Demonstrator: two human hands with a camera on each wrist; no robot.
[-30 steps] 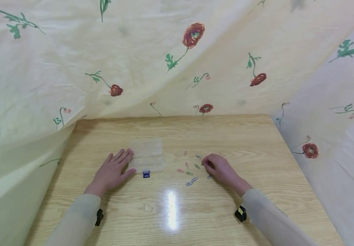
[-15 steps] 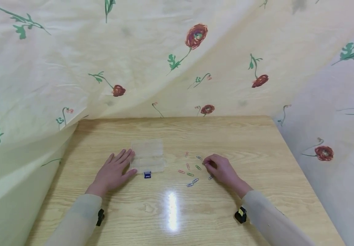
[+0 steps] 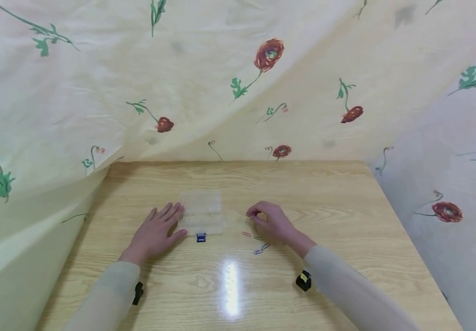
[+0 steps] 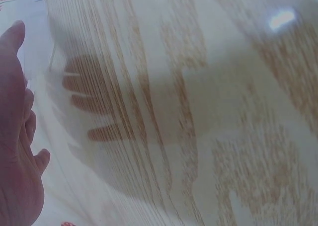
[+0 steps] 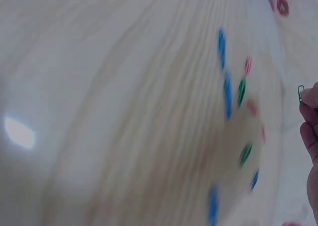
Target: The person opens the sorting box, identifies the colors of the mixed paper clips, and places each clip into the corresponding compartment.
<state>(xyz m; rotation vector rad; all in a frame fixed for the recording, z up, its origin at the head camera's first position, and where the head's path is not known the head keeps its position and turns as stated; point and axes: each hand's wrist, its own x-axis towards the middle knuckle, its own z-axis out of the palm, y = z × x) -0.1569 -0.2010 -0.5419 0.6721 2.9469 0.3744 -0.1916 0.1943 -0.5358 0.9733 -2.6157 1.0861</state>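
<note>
My left hand (image 3: 153,233) lies with its fingers straight, fingertips and thumb at the left edge of a clear, flat plastic case (image 3: 200,202). A small blue piece (image 3: 201,237) sits at the case's front edge. Between thumb and fingertips, my right hand (image 3: 272,221) pinches a green paper clip (image 5: 300,88), held above the table to the right of the case. Below that hand lie loose paper clips: a pink one (image 3: 246,234), a green one (image 3: 258,237) and two blue ones (image 3: 258,252). More clips, hidden by the hand in the head view, show in the right wrist view.
The wood-grain table (image 3: 329,193) carries a bright light reflection (image 3: 231,287) near its front. Flowered cloth (image 3: 204,78) hangs behind it and at both sides. Each sleeve has a black wrist camera (image 3: 303,280).
My right hand has moved left, away from the right side of the clips toward the case, with the green paper clip in its fingertips. The left hand stays in place. The head view has shifted slightly.
</note>
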